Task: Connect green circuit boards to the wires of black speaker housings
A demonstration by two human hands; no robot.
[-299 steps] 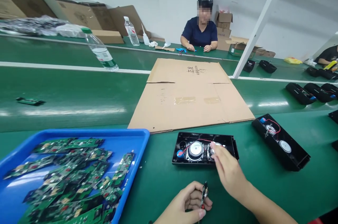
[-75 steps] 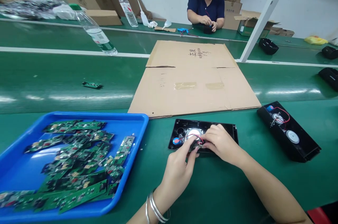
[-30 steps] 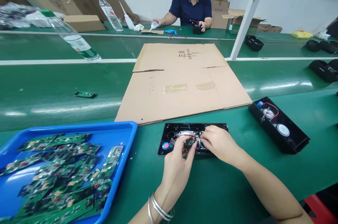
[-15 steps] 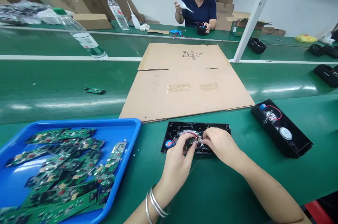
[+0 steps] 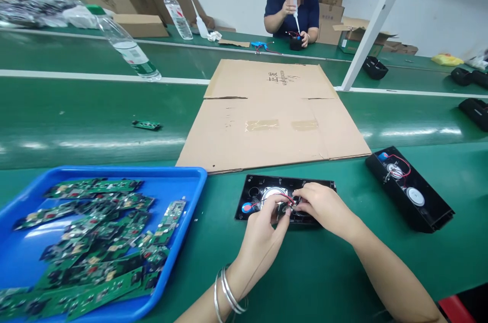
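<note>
A black speaker housing (image 5: 247, 188) lies on the green bench, its inside facing up. In it show a round silver speaker (image 5: 273, 192) and a blue round part (image 5: 247, 207). Red and dark wires (image 5: 284, 196) run across to the fingertips of both hands. My left hand (image 5: 267, 231), with bracelets at the wrist, pinches a small dark piece at the wire ends; its kind is hidden by the fingers. My right hand (image 5: 324, 208) is closed, thumb and fingers pinching the wires close beside the left fingertips. The hands cover the housing's right half.
Left of the housing, a blue tray (image 5: 202, 181) holds several green circuit boards (image 5: 95, 241). A second open speaker housing (image 5: 412, 191) lies at right. Behind are a flat cardboard sheet (image 5: 274, 145), a lone board (image 5: 147, 125), a tilted bottle (image 5: 129, 51) and a co-worker (image 5: 272, 5).
Both hands stay over the housing with fingers slightly shifted, uncovering more of the round speaker. Across the bench, the co-worker has lowered the white nozzle bottle to a black part. The view has shifted slightly.
</note>
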